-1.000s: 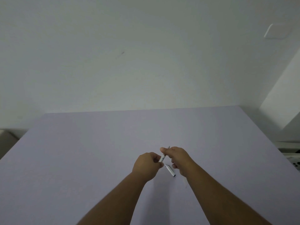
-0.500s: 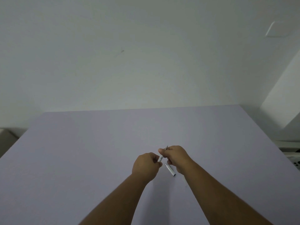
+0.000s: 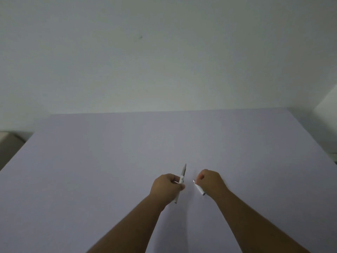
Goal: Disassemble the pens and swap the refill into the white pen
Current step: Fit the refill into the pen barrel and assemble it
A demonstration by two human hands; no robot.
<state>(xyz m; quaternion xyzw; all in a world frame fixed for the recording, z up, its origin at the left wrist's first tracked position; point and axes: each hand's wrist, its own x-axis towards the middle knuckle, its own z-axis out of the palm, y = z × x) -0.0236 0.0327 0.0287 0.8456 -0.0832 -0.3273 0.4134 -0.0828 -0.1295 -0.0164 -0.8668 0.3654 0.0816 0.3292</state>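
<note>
My left hand [image 3: 166,187] grips a white pen [image 3: 182,175] around its middle. The pen is tilted, with its grey pointed tip up and away from me and its rear end sticking out below my fist. My right hand [image 3: 209,181] is a closed fist a short way to the right, apart from that pen; nothing shows between its fingers. A short white pen piece [image 3: 199,189] lies on the table along the left side of my right hand. Whether my fingers touch it is unclear.
The lilac table [image 3: 109,161] stretches wide to the left and far ahead, ending at a plain pale wall. A beige object [image 3: 9,145] sits beyond the left edge, and a white object [image 3: 334,158] beyond the right edge.
Both hands were together on the pen. Now my right hand has let go and pulled off to the right, while my left hand alone holds the pen.
</note>
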